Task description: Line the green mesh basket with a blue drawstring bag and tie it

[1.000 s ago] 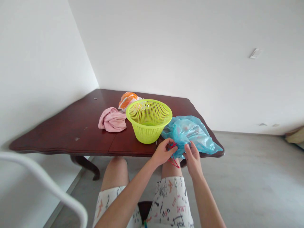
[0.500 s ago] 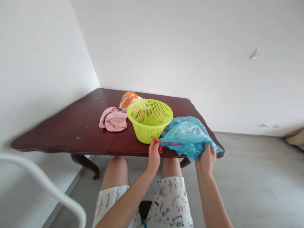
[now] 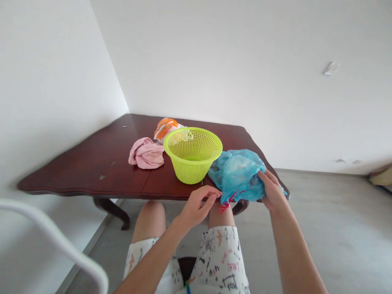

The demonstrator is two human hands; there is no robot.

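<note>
My right hand (image 3: 271, 188) grips the right side of a crumpled blue plastic bag (image 3: 241, 171), thumb on top of the film. The bag lies at the table's front right and bulges with something pale that I cannot make out. From its front edge a red drawstring (image 3: 227, 204) hangs loose in a tangle. Just left of that string is my left hand (image 3: 199, 204), its thumb apart from the fingers and nothing between them. Its fingertips are close to the bag; whether they touch it I cannot tell. A yellow-green plastic basket (image 3: 192, 165) stands upright left of the bag.
On the dark wooden table (image 3: 92, 163), a pink cloth (image 3: 147, 154) lies bunched left of the basket. Behind it sits an orange and white plastic bag (image 3: 165, 128). White walls border the table at the back and left. A white curved bar (image 3: 61, 241) shows at lower left.
My left hand has let go of the red drawstring, which was stretched leftward and now droops. The blue bag's front has slackened and gathered. My right hand keeps its grip, slightly higher.
</note>
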